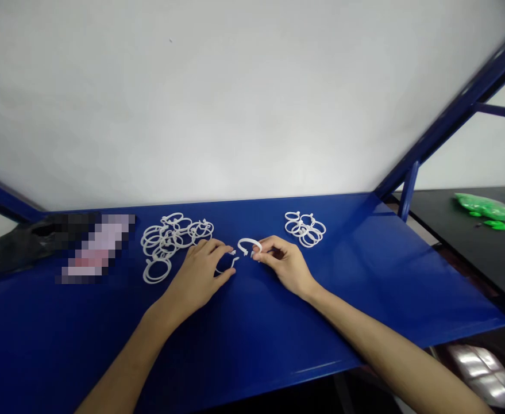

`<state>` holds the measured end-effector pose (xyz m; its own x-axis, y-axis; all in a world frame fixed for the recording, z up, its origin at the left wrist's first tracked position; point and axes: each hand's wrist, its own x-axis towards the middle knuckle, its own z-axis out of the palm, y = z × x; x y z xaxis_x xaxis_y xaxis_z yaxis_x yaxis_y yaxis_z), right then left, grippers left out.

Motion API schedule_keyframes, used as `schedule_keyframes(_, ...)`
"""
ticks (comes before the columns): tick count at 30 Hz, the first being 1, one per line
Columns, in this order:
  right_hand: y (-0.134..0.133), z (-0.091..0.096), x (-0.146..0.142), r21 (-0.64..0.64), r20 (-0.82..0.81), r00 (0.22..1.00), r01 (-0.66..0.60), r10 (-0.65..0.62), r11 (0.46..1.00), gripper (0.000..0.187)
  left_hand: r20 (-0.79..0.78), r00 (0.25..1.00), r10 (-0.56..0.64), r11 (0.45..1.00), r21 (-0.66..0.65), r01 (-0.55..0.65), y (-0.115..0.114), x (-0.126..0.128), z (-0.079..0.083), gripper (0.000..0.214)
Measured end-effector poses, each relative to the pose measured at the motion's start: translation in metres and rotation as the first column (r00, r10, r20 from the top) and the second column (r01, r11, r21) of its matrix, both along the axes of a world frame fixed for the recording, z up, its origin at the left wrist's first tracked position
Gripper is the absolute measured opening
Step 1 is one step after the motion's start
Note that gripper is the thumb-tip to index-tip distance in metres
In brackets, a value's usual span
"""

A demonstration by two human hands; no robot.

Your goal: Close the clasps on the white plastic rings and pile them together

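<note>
Two open white plastic rings (249,240), one pinched in my right hand (289,265), one spanned by my left hand (198,273), hands apart, blue counter (252,339).

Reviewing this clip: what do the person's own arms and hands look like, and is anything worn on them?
The left hand and right hand are ungloved, with slim fingers. Both forearms are slender and bare as far as the picture shows, with no sleeve, watch or bracelet in sight. Fine markings are too small to tell.
</note>
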<state>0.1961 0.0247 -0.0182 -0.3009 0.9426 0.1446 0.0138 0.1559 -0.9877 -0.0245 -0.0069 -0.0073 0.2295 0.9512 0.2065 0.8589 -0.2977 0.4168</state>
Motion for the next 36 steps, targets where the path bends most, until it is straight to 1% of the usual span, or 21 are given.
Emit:
schedule_keyframes(2, 0.001, 0.001, 0.001, -0.021, 0.017, 1.0, 0.011, -0.01, 1.0, 0.025, -0.024, 0.999, 0.025, 1.0, 0.007, -0.025, 0.0, 0.0, -0.001, 0.038)
schedule_keyframes(4, 0.0, 0.002, 0.001, -0.091, -0.028, 0.999, -0.028, 0.026, 0.995, 0.029, -0.006, 0.999, 0.033, 0.999, 0.032, -0.032, -0.001, 0.004, 0.001, 0.044)
schedule_keyframes(5, 0.0, 0.002, 0.0, -0.128, -0.068, 0.996, -0.06, 0.052, 0.99, 0.031, 0.017, 1.0, 0.024, 0.998, 0.049, -0.025, -0.003, 0.006, 0.002, 0.043)
schedule_keyframes(9, -0.005, 0.0, -0.005, -0.21, -0.2, 0.971, -0.169, 0.127, 0.963, 0.037, 0.166, 0.985, -0.052, 0.994, 0.102, 0.035, -0.007, 0.016, 0.01, 0.021)
schedule_keyframes(11, -0.007, -0.002, -0.006, -0.201, -0.205, 0.967, -0.19, 0.149, 0.961, 0.038, 0.238, 0.97, -0.049, 0.996, 0.09, 0.029, -0.009, 0.017, 0.013, 0.019)
schedule_keyframes(13, -0.007, -0.003, -0.005, -0.116, -0.143, 0.98, -0.152, 0.135, 0.982, 0.036, 0.273, 0.962, -0.021, 0.998, 0.056, 0.006, -0.009, 0.017, 0.015, 0.02)
schedule_keyframes(15, -0.007, -0.001, 0.0, 0.06, -0.012, 0.996, -0.088, 0.089, 0.994, 0.042, 0.266, 0.964, -0.012, 1.0, 0.028, 0.005, -0.008, 0.015, 0.017, 0.021)
schedule_keyframes(16, -0.006, 0.001, 0.002, 0.166, 0.067, 0.996, -0.074, 0.064, 0.983, 0.047, 0.254, 0.967, -0.021, 1.0, 0.022, 0.016, -0.008, 0.015, 0.017, 0.021)
schedule_keyframes(17, -0.006, 0.003, 0.005, 0.264, 0.149, 0.988, -0.083, 0.044, 0.961, 0.048, 0.24, 0.97, -0.037, 0.999, 0.021, 0.032, -0.008, 0.014, 0.017, 0.021)
schedule_keyframes(18, -0.006, 0.005, 0.007, 0.342, 0.229, 0.973, -0.112, 0.033, 0.933, 0.044, 0.228, 0.972, -0.054, 0.998, 0.024, 0.049, -0.007, 0.014, 0.017, 0.021)
schedule_keyframes(19, -0.006, 0.007, 0.009, 0.389, 0.297, 0.955, -0.149, 0.03, 0.909, 0.037, 0.218, 0.974, -0.066, 0.998, 0.026, 0.062, -0.007, 0.014, 0.017, 0.02)
schedule_keyframes(20, -0.006, 0.009, 0.01, 0.409, 0.343, 0.939, -0.183, 0.035, 0.894, 0.032, 0.212, 0.975, -0.072, 0.997, 0.03, 0.068, -0.007, 0.014, 0.017, 0.02)
schedule_keyframes(21, -0.007, 0.009, 0.011, 0.406, 0.37, 0.928, -0.208, 0.048, 0.89, 0.026, 0.212, 0.975, -0.073, 0.997, 0.033, 0.068, -0.007, 0.015, 0.017, 0.02)
schedule_keyframes(23, -0.008, 0.008, 0.01, 0.354, 0.383, 0.92, -0.232, 0.086, 0.906, 0.015, 0.223, 0.973, -0.063, 0.998, 0.03, 0.058, -0.007, 0.015, 0.017, 0.02)
schedule_keyframes(25, -0.009, 0.005, 0.008, 0.299, 0.358, 0.926, -0.237, 0.122, 0.924, 0.011, 0.253, 0.966, -0.059, 0.998, 0.03, 0.053, -0.008, 0.015, 0.017, 0.021)
schedule_keyframes(27, -0.011, 0.003, 0.006, 0.274, 0.313, 0.938, -0.24, 0.149, 0.932, 0.019, 0.302, 0.952, -0.043, 0.999, 0.026, 0.036, -0.008, 0.015, 0.017, 0.022)
schedule_keyframes(29, -0.012, 0.002, 0.003, 0.267, 0.26, 0.95, -0.243, 0.173, 0.933, 0.034, 0.359, 0.933, 0.014, 1.0, 0.008, -0.018, -0.008, 0.014, 0.018, 0.028)
schedule_keyframes(30, -0.012, 0.002, 0.002, 0.266, 0.236, 0.956, -0.236, 0.174, 0.935, 0.038, 0.381, 0.923, 0.053, 0.999, -0.013, -0.052, -0.008, 0.014, 0.018, 0.031)
schedule_keyframes(32, -0.012, 0.002, 0.0, 0.26, 0.187, 0.971, -0.197, 0.151, 0.945, 0.034, 0.401, 0.909, 0.116, 0.993, -0.077, -0.093, -0.007, 0.012, 0.02, 0.036)
schedule_keyframes(34, -0.012, 0.001, -0.001, 0.239, 0.127, 0.985, -0.142, 0.114, 0.96, 0.028, 0.395, 0.909, 0.13, 0.986, -0.15, -0.076, -0.007, 0.011, 0.023, 0.035)
schedule_keyframes(36, -0.012, 0.0, -0.001, 0.217, 0.092, 0.99, -0.123, 0.105, 0.969, 0.028, 0.387, 0.915, 0.116, 0.98, -0.193, -0.043, -0.007, 0.011, 0.024, 0.031)
